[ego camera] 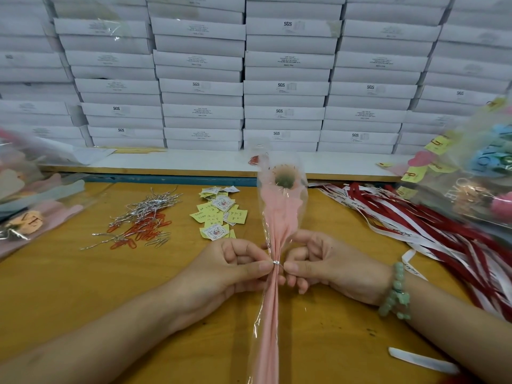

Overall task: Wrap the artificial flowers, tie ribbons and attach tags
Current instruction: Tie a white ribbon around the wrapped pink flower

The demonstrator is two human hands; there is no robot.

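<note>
A single artificial flower (pixel 283 180) lies in a cone of pink paper and clear cellophane (pixel 279 214) over the middle of the table. A thin silver wire tie (pixel 276 263) circles the gathered neck of the wrap. My left hand (pixel 235 268) pinches the tie's end on the left of the neck. My right hand (pixel 318 268), with a green bead bracelet on its wrist, pinches the wrap and tie from the right. Yellow and white tags (pixel 220 214) lie in a heap behind my left hand. Red and white ribbons (pixel 432 225) are spread at the right.
Silver wire ties (pixel 149 207) and orange paper clips (pixel 146 227) lie at the left centre. Bags of paper sheets (pixel 30 200) sit far left. Wrapped flowers in cellophane (pixel 482 176) are piled far right. Stacked white boxes (pixel 249 79) wall off the back. A loose white ribbon (pixel 421 363) lies near me.
</note>
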